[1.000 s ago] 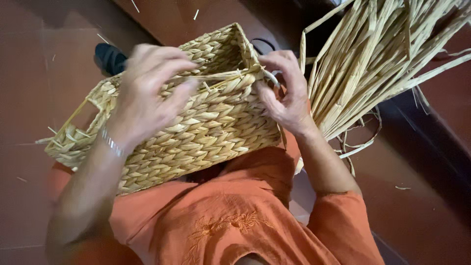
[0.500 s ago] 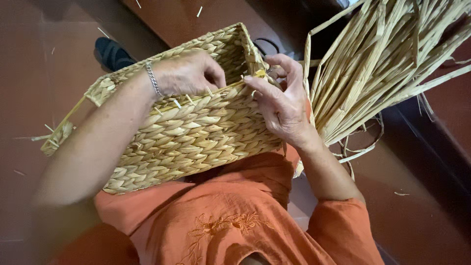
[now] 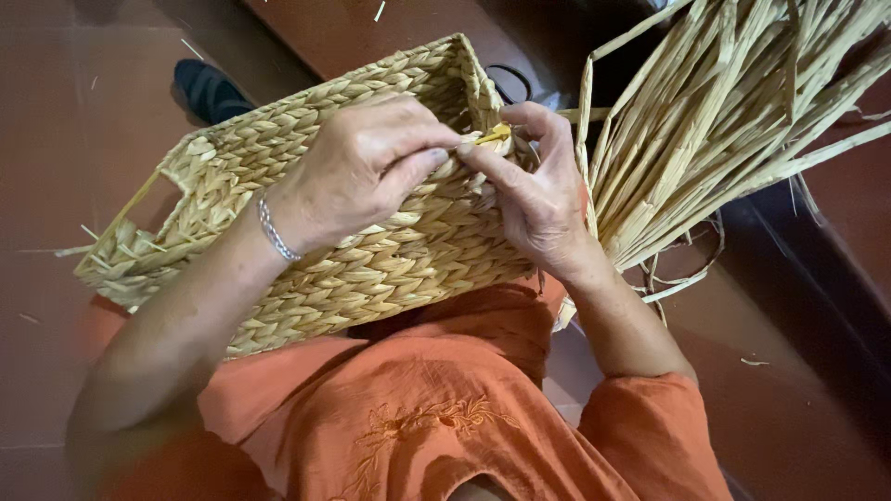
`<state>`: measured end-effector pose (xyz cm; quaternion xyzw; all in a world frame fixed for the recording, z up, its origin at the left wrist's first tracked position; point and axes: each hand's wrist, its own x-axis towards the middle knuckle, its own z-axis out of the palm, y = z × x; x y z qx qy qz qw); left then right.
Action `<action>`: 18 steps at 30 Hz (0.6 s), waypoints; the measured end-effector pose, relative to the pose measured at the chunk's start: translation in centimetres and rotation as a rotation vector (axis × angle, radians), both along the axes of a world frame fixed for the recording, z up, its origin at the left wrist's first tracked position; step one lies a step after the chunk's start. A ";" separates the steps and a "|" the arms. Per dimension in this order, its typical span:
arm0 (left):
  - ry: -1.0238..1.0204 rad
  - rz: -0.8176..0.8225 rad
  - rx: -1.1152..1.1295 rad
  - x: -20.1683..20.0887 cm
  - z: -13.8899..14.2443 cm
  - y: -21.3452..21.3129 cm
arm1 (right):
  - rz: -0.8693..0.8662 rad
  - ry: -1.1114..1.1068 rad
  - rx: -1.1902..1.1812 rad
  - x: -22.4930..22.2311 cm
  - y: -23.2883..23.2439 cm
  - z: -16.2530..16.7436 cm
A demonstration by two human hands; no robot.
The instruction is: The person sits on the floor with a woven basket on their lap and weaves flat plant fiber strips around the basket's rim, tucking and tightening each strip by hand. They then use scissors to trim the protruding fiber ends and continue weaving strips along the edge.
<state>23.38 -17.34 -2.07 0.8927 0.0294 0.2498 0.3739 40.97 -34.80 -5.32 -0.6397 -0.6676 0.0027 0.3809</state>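
Note:
A rectangular woven straw basket (image 3: 371, 269) rests on my lap, tilted with its open side facing away. My left hand (image 3: 357, 167) lies over the basket's upper wall, its fingertips pinching at the rim. My right hand (image 3: 534, 190) meets it there, and both hands pinch a short yellow straw strand (image 3: 494, 136) at the basket's rim near the corner. A silver bracelet (image 3: 275, 232) circles my left wrist. The basket's inside is hidden.
A thick bundle of long dry straw strips (image 3: 733, 111) fans out at the right, right next to my right hand. A dark shoe (image 3: 209, 88) lies on the reddish-brown floor (image 3: 65, 121) behind the basket. Loose straw bits are scattered about. My orange garment (image 3: 436, 408) fills the foreground.
My left hand has slid from the basket's side up to the rim corner, meeting the right hand. Both now pinch the strand. The basket has tilted slightly.

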 end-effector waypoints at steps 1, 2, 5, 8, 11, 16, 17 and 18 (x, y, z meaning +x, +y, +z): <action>-0.021 0.004 0.060 -0.1 -0.1 0.0 | -0.005 -0.034 0.011 0.0 0.0 -0.1; -0.039 0.009 0.119 -0.1 -0.2 -0.1 | -0.009 -0.066 0.021 0.1 0.1 -0.1; 0.004 -0.013 0.052 -0.4 -0.5 -0.5 | 0.008 -0.114 0.081 0.2 0.2 -0.4; -0.015 0.011 0.198 -1.2 -0.6 -1.0 | 0.014 -0.233 0.062 0.5 0.1 -0.4; -0.037 0.043 0.224 -2.1 -0.6 -1.4 | 0.043 -0.268 0.021 0.7 -0.2 -0.1; -0.060 0.098 0.041 -2.4 -0.9 -1.5 | 0.014 -0.420 -0.042 0.7 -0.4 0.3; -0.070 0.125 0.027 -2.3 -1.0 -1.6 | 0.000 -0.461 -0.063 0.7 -0.3 0.4; -0.079 0.137 0.032 -2.1 -1.2 -1.6 | 0.006 -0.437 -0.062 0.7 -0.3 0.3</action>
